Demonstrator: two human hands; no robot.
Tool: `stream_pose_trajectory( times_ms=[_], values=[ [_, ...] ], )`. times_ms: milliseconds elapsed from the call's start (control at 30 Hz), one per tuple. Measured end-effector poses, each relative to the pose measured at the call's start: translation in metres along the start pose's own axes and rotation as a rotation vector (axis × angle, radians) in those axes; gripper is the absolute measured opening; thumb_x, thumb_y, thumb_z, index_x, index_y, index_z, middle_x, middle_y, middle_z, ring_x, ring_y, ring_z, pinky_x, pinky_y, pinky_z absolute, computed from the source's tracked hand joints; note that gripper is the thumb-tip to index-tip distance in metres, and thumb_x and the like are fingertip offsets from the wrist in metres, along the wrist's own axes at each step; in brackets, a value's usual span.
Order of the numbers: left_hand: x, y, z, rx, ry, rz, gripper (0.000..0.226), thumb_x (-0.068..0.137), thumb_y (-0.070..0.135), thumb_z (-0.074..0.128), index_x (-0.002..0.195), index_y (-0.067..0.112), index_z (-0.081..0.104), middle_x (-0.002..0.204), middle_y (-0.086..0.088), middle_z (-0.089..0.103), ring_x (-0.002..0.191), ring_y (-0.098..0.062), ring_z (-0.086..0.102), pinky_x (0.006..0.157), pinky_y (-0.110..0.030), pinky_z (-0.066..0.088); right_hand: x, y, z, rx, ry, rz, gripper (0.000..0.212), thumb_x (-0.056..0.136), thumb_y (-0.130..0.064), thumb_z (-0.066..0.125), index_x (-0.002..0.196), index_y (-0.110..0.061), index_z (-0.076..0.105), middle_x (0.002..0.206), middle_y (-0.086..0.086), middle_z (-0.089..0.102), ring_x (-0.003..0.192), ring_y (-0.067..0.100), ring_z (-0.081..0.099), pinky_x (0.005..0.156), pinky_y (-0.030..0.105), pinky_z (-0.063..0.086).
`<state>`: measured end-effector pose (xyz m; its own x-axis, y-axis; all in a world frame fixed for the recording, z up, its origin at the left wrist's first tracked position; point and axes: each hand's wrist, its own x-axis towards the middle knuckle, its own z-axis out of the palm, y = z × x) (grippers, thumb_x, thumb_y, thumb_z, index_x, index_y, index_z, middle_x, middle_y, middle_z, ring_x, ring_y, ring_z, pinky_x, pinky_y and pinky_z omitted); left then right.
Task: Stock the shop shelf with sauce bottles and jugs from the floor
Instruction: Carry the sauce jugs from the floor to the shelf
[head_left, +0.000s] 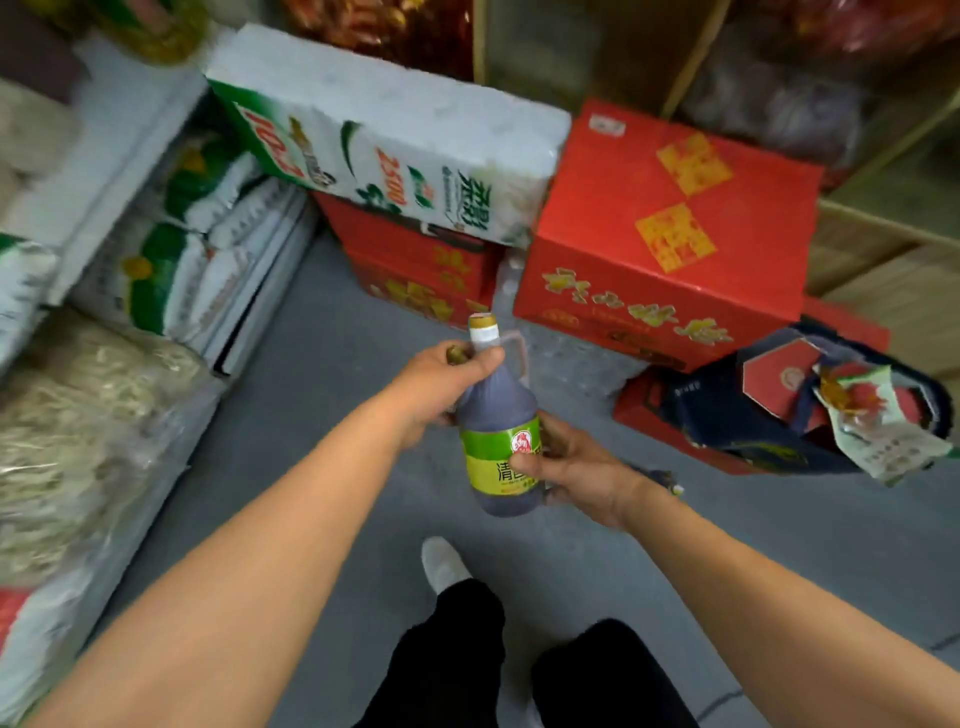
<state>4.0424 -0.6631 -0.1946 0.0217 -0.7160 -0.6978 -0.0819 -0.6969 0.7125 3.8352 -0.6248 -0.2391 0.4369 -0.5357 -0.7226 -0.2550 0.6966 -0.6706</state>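
Hands first: my left hand is wrapped around the neck and shoulder of a dark brown plastic sauce jug with a green and yellow label and a gold cap, while my right hand pinches its lower body at the label, so both are clamped on the one jug. It hangs between them above the grey floor, its long axis near upright with the cap tipped slightly away from me. I judge the lift turns on the left hand, which is higher; no shelf space shows clearly.
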Motion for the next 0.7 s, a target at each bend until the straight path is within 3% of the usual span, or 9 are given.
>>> stream_pose_trajectory(
  times_ms=[100, 200, 400, 533, 600, 700],
  values=[
    [-0.011, 0.035, -0.051, -0.070, -0.009, -0.004, 0.032, 0.087, 0.043, 0.072, 0.114, 0.031, 0.059, 0.117, 0.007, 0.069, 0.106, -0.019, 0.064, 0.098, -0.049, 0.051, 0.014, -0.058, 0.041, -0.011, 0.000, -0.069, 0.059, 0.078, -0.035, 0.079, 0.131, -0.042, 0.054, 0.124, -0.005, 0.069, 0.102, 0.012, 0.069, 0.066, 0.027, 0.052],
    [-0.016, 0.070, -0.098, -0.099, 0.024, 0.013, 0.051, 0.086, 0.046, 0.073, 0.130, 0.030, 0.054, 0.127, 0.005, 0.066, 0.113, -0.023, 0.064, 0.100, -0.055, 0.049, 0.031, -0.115, 0.073, -0.040, -0.024, -0.129, 0.058, 0.077, -0.038, 0.076, 0.131, -0.042, 0.055, 0.122, -0.006, 0.070, 0.102, 0.011, 0.069, 0.075, 0.034, 0.054],
    [-0.008, 0.144, -0.190, -0.092, 0.063, 0.056, 0.059, 0.085, 0.037, 0.076, 0.136, 0.033, 0.046, 0.132, 0.005, 0.062, 0.117, -0.030, 0.060, 0.099, -0.061, 0.046, 0.078, -0.226, 0.113, -0.095, -0.097, -0.261, 0.046, 0.078, -0.036, 0.073, 0.121, -0.040, 0.059, 0.110, -0.014, 0.073, 0.096, 0.006, 0.071, 0.068, 0.030, 0.055],
    [-0.006, 0.195, -0.251, -0.130, 0.192, 0.129, 0.068, 0.081, 0.030, 0.081, 0.137, 0.032, 0.043, 0.131, 0.007, 0.061, 0.114, -0.022, 0.061, 0.087, -0.050, 0.053, 0.115, -0.306, 0.145, -0.164, -0.147, -0.331, 0.041, 0.084, -0.038, 0.073, 0.122, -0.041, 0.059, 0.113, -0.013, 0.073, 0.096, 0.005, 0.071, 0.063, 0.022, 0.052],
    [-0.009, 0.221, -0.282, -0.135, 0.235, 0.176, 0.060, 0.081, 0.027, 0.081, 0.130, 0.031, 0.046, 0.128, 0.007, 0.063, 0.112, -0.019, 0.062, 0.090, -0.050, 0.052, 0.131, -0.349, 0.166, -0.194, -0.183, -0.371, 0.043, 0.079, -0.040, 0.074, 0.120, -0.041, 0.060, 0.112, -0.012, 0.074, 0.096, 0.006, 0.071, 0.065, 0.025, 0.053],
    [-0.018, 0.257, -0.331, -0.128, 0.321, 0.235, 0.064, 0.079, 0.029, 0.082, 0.133, 0.027, 0.048, 0.129, 0.004, 0.063, 0.116, -0.023, 0.061, 0.095, -0.056, 0.050, 0.150, -0.410, 0.196, -0.249, -0.250, -0.435, 0.045, 0.082, -0.036, 0.073, 0.125, -0.038, 0.059, 0.116, -0.006, 0.073, 0.098, 0.013, 0.071, 0.064, 0.026, 0.055]
  ],
)
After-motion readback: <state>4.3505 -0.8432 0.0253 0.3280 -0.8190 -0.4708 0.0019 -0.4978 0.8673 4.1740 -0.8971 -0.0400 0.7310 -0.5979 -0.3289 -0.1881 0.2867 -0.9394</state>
